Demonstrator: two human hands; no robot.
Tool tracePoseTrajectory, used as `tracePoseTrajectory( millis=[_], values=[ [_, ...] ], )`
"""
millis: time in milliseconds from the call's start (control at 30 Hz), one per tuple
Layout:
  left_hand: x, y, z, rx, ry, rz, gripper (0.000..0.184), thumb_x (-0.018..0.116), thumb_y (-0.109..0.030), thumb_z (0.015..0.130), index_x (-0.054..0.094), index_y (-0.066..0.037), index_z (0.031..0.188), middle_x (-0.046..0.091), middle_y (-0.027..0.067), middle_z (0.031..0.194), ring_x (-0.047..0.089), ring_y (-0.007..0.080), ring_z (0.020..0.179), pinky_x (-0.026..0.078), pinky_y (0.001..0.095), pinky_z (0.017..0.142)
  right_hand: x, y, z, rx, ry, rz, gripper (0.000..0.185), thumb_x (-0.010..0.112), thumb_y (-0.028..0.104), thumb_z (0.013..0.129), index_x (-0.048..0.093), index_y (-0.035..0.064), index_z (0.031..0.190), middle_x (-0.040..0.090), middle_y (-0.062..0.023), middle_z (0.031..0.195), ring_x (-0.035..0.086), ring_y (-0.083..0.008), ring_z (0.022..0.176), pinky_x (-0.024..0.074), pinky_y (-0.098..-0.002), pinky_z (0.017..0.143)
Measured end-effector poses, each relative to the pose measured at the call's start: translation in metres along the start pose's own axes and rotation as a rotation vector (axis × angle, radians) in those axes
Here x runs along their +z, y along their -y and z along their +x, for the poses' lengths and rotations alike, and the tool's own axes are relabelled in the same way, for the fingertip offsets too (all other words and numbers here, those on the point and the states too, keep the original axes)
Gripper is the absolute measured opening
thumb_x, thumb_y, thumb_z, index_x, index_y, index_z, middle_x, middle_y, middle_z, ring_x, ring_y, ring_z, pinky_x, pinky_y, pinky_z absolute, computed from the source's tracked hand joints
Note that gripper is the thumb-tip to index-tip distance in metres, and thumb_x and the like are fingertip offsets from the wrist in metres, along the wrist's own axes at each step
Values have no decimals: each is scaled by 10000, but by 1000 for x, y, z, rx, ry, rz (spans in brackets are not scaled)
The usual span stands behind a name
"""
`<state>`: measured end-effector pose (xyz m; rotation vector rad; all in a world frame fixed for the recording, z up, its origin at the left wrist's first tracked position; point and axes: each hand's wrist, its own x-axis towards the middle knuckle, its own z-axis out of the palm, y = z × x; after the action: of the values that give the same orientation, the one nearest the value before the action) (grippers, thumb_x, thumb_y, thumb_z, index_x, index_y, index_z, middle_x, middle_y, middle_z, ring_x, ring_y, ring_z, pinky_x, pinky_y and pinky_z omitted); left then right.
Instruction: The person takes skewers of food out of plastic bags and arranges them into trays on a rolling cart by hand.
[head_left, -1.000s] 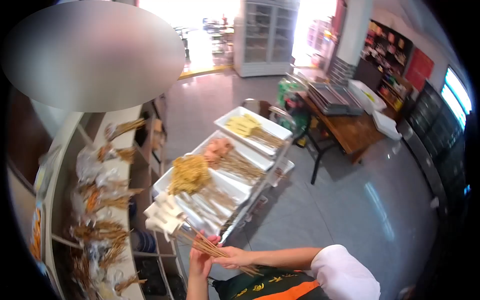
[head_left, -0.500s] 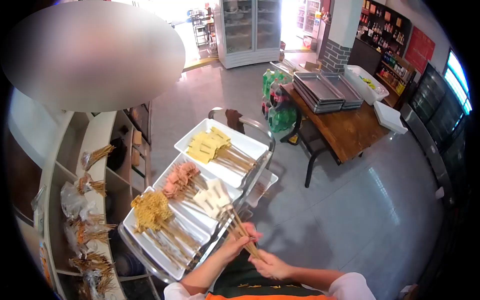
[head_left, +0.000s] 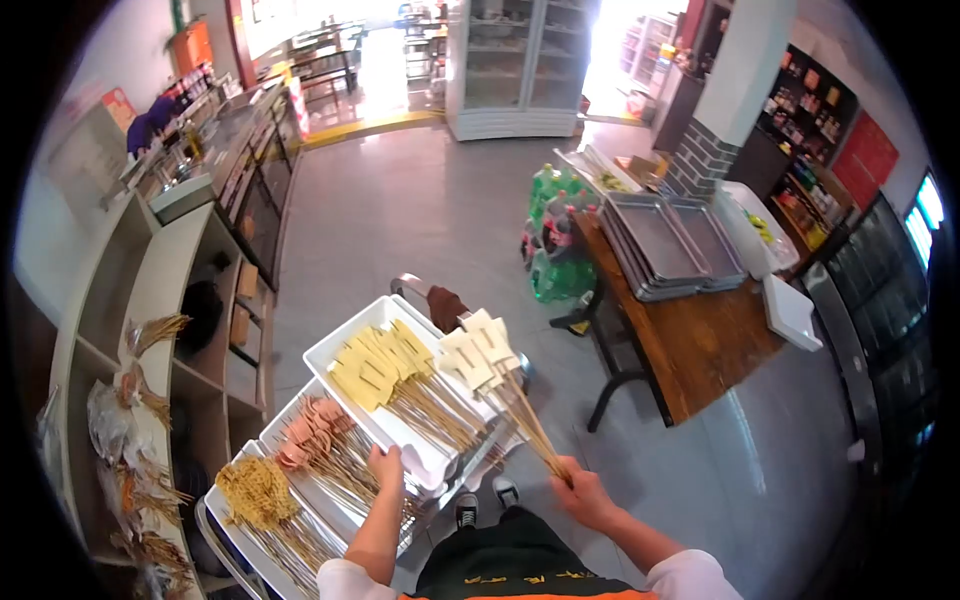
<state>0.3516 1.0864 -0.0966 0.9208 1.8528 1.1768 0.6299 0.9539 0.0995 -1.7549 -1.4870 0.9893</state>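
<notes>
My right hand (head_left: 583, 494) is closed around the stick ends of a bundle of skewers (head_left: 535, 425). White flat squares (head_left: 478, 352) on their tips point up and away, above the right side of the yellow skewers' tray. At the near left edge of that white tray (head_left: 432, 462), my left hand (head_left: 386, 468) grips the rim, its fingers partly hidden. Yellow folded-sheet skewers (head_left: 380, 365) lie in this tray. Left of it are pink-meat skewers (head_left: 315, 432) in another tray, then golden-brown, spongy-looking skewers (head_left: 258, 492). A metal cart (head_left: 222, 548) carries the trays.
A wooden table (head_left: 690, 350) at right holds stacked metal trays (head_left: 655, 245) and a white foam box (head_left: 755, 225). Green bottles (head_left: 560, 235) stand beside it. On the left, a shelf unit (head_left: 150, 270) holds bagged skewers (head_left: 120, 425). A glass-door fridge (head_left: 515, 65) stands at the back.
My left hand has let go of the skewer bundle and moved left to the tray rim. My right hand has carried the white-square skewers up and rightward. The view has shifted.
</notes>
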Motion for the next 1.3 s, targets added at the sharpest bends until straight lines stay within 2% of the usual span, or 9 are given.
tracePoseTrajectory(
  millis=[167, 233, 433, 533, 600, 833, 1000, 1067, 1300],
  values=[
    [-29, -51, -34, -127, -128, -341, 132, 453, 20, 617, 519, 8, 731, 506, 25, 626, 443, 100, 516, 337, 214, 459, -51, -13, 68, -106, 73, -30, 266, 484, 119, 818, 422, 63, 1070, 513, -181, 665, 526, -310, 582, 411, -347, 544],
    [-53, -46, -54, -123, -221, -227, 198, 437, 29, 609, 536, 8, 780, 521, 27, 643, 447, 103, 516, 339, 207, 452, -59, -8, 96, -168, 59, 14, 252, 480, 118, 821, 425, 61, 1060, 512, -177, 663, 524, -293, 570, 409, -340, 540],
    [-148, -77, -149, -198, -371, -280, 414, 391, 13, 518, 490, 33, 920, 537, 96, 824, 516, 187, 706, 412, 233, 570, -24, -23, 165, -273, 244, 105, 236, 453, 163, 847, 416, 30, 1038, 504, -106, 634, 528, -206, 565, 402, -298, 521],
    [-165, -90, -190, -181, -547, -324, 407, 383, 25, 504, 493, 40, 895, 538, 89, 804, 519, 180, 700, 411, 232, 571, 17, -44, 187, -50, 590, 450, 234, 431, 195, 873, 423, 34, 1043, 450, -25, 578, 459, -147, 456, 358, -257, 439],
    [-175, -92, -215, -201, -582, -291, 399, 396, 21, 536, 497, 41, 922, 543, 103, 827, 523, 193, 713, 417, 247, 583, 34, -40, 198, 503, 1020, 1128, 256, 354, 248, 910, 428, 51, 1055, 357, 33, 559, 336, -77, 359, 280, -210, 354],
    [-179, -84, -267, -303, -691, -127, 384, 439, 7, 677, 507, 55, 1052, 558, 171, 902, 544, 254, 732, 443, 323, 596, 141, -70, 214, 639, 1311, 1973, 306, 271, 258, 925, 412, 31, 1073, 313, 28, 562, 278, -26, 333, 243, -160, 307],
    [-171, -76, -267, -348, -693, -241, 422, 402, 5, 607, 502, 60, 1013, 550, 173, 841, 556, 278, 708, 462, 338, 591, 166, -84, 217, 676, 1201, 1863, 305, 304, 273, 915, 428, 57, 1091, 370, 11, 597, 329, -40, 370, 281, -157, 335],
    [-172, -67, -267, -392, -698, -217, 422, 396, 11, 576, 514, 54, 979, 553, 165, 845, 563, 273, 724, 470, 340, 610, 164, -84, 220, 769, 1029, 1385, 344, 312, 343, 902, 443, 97, 1104, 419, 2, 628, 379, -65, 426, 340, -192, 381],
    [-162, -72, -265, -419, -682, -224, 411, 396, 10, 580, 518, 53, 970, 556, 161, 853, 563, 268, 729, 470, 340, 610, 147, -103, 242, 591, 902, 821, 587, 219, 532, 855, 361, 84, 1205, 560, -101, 785, 558, -183, 621, 484, -303, 566]
  ],
)
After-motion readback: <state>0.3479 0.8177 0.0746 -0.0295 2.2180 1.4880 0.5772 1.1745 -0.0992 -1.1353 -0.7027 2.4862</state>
